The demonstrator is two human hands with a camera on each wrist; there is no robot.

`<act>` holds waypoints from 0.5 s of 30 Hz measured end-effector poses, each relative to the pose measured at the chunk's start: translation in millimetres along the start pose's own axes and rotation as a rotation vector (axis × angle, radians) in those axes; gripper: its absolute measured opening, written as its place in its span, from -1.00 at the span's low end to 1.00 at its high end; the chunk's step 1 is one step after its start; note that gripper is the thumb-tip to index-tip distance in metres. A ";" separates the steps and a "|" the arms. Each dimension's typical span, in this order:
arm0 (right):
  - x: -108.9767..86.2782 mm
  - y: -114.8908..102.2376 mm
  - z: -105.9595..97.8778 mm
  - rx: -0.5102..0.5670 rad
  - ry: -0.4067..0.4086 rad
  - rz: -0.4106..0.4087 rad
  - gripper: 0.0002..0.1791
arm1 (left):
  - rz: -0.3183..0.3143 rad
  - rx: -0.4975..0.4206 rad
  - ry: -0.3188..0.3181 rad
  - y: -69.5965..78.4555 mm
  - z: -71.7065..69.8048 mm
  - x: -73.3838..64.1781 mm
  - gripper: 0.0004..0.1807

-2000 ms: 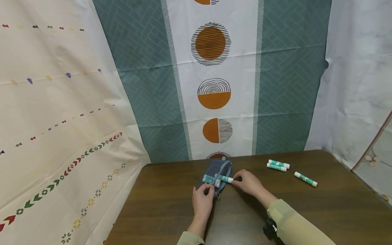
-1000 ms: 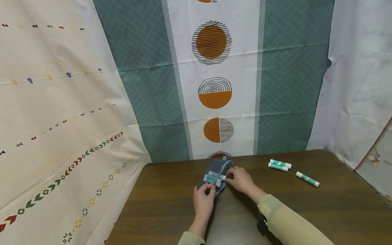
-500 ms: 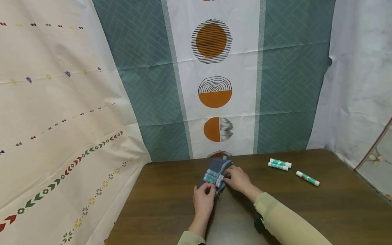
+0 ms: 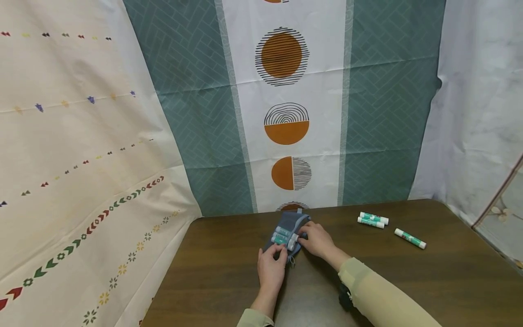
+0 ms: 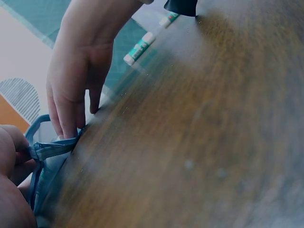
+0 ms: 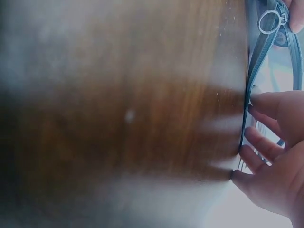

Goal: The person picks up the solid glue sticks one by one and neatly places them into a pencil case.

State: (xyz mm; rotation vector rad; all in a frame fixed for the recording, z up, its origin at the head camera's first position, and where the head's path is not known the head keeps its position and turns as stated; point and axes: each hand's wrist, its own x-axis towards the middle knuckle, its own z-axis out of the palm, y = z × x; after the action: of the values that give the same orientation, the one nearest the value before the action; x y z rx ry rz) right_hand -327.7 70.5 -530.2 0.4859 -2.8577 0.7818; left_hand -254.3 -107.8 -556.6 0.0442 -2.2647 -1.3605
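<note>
A blue zip pouch point(image 4: 291, 220) with a see-through mesh side lies near the table's back edge, its zip mouth open toward the right. Green-and-white glue sticks point(image 4: 280, 239) show through the mesh, side by side. My left hand point(image 4: 271, 270) pinches the pouch's near edge by the zip end, where a ring pull point(image 6: 269, 22) hangs in the right wrist view. At the mouth, my right hand point(image 4: 318, 239) holds the white end of the upper glue stick, most of which is inside. In the left wrist view, the right hand's fingers point(image 5: 66, 116) reach into the opening.
Two glue sticks point(image 4: 371, 222) lie together at the back right of the brown wooden table point(image 4: 220, 272), and a single glue stick point(image 4: 410, 238) lies further right. Patterned cloths point(image 4: 294, 104) hang behind the table and along its left side.
My right hand has moved left to the pouch, and its glue stick has slid from half outside to mostly inside the mesh. The left hand keeps its place. Little differs over the last half second.
</note>
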 end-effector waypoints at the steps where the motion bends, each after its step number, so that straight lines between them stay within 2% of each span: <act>1: 0.0 0.2 -0.1 0.000 0.001 -0.001 -0.82 | 0.002 -0.001 0.000 0.3 0.0 0.2 -0.94; 9: -1.0 0.6 -0.7 -0.001 -0.007 -0.005 -0.80 | 0.023 -0.010 0.002 0.3 -0.9 0.4 -0.94; 15: -1.8 0.0 -1.0 -0.002 -0.010 -0.001 -0.79 | 0.008 -0.018 -0.008 1.4 -1.2 -0.5 -0.94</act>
State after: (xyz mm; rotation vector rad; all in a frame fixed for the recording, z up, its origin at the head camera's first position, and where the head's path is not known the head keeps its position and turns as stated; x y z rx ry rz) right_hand -326.0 71.5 -529.8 0.4928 -2.8669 0.7783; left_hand -253.1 -107.9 -555.3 0.0234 -2.2567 -1.3785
